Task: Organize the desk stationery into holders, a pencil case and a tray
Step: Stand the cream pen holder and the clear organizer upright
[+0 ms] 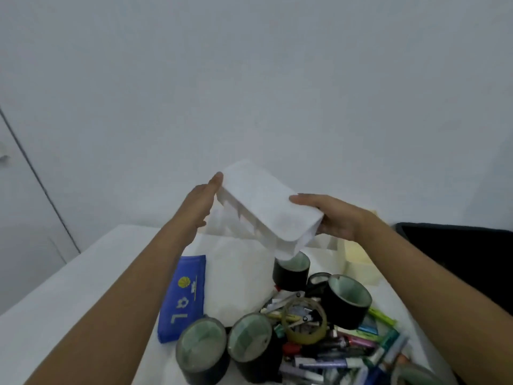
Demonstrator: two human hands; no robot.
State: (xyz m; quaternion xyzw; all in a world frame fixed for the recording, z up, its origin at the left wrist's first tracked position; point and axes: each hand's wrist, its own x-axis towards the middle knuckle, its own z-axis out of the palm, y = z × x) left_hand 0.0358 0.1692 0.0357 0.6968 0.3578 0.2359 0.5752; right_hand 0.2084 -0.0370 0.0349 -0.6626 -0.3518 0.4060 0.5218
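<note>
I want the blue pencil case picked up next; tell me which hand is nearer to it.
Left. The left hand is raised above the blue pencil case, gripping the white organiser; the right hand holds its far end.

Plastic, cloth and tape

Matt white plastic holder (266,207); blue cloth pencil case (183,295); glossy black tape rolls (347,301); clear shiny tape ring (304,320); smooth white tabletop (69,295).

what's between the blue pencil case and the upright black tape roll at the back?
Head view: only bare white table between the pencil case and that tape roll.
</note>
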